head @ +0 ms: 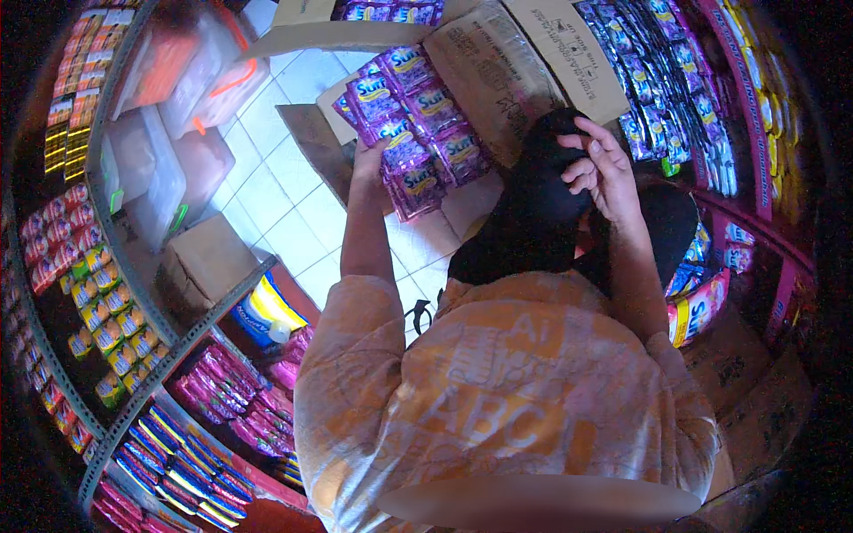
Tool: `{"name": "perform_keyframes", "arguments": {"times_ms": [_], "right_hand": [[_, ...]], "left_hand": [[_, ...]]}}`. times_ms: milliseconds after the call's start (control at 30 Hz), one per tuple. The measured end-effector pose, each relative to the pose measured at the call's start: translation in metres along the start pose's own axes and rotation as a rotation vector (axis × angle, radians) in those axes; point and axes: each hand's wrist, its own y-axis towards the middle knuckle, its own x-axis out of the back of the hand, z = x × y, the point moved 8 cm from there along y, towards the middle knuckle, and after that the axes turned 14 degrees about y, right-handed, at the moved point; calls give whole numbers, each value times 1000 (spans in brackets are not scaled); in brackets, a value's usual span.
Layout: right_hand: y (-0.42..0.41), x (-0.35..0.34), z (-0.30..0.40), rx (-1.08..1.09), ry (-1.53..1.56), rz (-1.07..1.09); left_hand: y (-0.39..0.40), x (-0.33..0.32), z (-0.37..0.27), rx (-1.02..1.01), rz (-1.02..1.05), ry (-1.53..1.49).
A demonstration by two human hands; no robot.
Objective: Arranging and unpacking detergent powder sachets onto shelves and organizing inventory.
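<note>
My left hand point(370, 160) grips the left edge of a stack of purple Surf detergent sachets point(400, 136). Against it on the right lies another joined sheet of Surf sachets point(443, 106); whether the hand holds this one too is not plain. Both are above an opened cardboard box point(303, 133), whose inside is mostly hidden by them. With nothing in it, my right hand point(603, 166) is raised over my dark-clothed knee point(553, 140), fingers bent and apart.
Another open carton point(346, 34) with Surf sachets stands at the top. Cardboard flaps point(493, 73) lean beside it. Metal shelving point(226, 296) curves along the left, near clear plastic bins point(160, 146). Hanging sachet strips point(656, 80) line the right, above a Surf pouch point(700, 310).
</note>
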Motion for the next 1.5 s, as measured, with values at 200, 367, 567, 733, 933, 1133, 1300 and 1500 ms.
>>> {"name": "perform_keyframes", "arguments": {"times_ms": [200, 367, 567, 733, 933, 1133, 1300, 1500], "right_hand": [[-1, 9, 5, -3, -17, -2], [-1, 7, 1, -18, 23, 32], [-4, 11, 3, 13, 45, 40], [-6, 11, 3, 27, 66, 57], [-7, 7, 3, 29, 65, 48], [-5, 10, 4, 27, 53, 26], [-1, 10, 2, 10, 47, -3], [1, 9, 0, -4, 80, -14]], "left_hand": [[-102, -37, -70, 47, 99, -121], [-162, 35, -77, -159, 177, -81], [-244, 102, -107, -263, 166, -256], [-225, 141, -82, -206, -51, -166], [-139, 128, -25, -45, -12, -213], [-77, 33, -44, 15, 253, -89], [-22, -5, -66, -108, 286, 9], [-8, -20, -82, -301, 253, -63]]}}
